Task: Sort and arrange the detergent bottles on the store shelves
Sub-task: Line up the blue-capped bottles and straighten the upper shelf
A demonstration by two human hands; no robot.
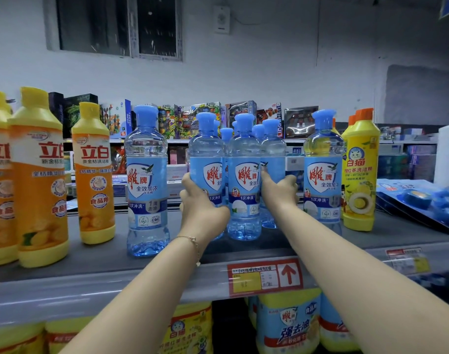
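Note:
Several clear blue detergent bottles with blue caps stand on the grey top shelf (95, 267). My left hand (201, 203) grips one blue bottle (206, 159) at its label, left of the middle cluster. My right hand (278, 191) holds another blue bottle (274, 152) just behind the front middle one (244, 180), with the forefinger stretched along the label. Single blue bottles stand apart at the left (146, 180) and the right (323, 172).
Orange-and-yellow bottles (39, 180) (94, 175) line the shelf's left. A yellow bottle with an orange cap (360, 172) stands at the right, beside blue packets (422, 200) and a white bottle (448, 154). A red price tag (265, 275) hangs on the shelf edge. More detergent sits below.

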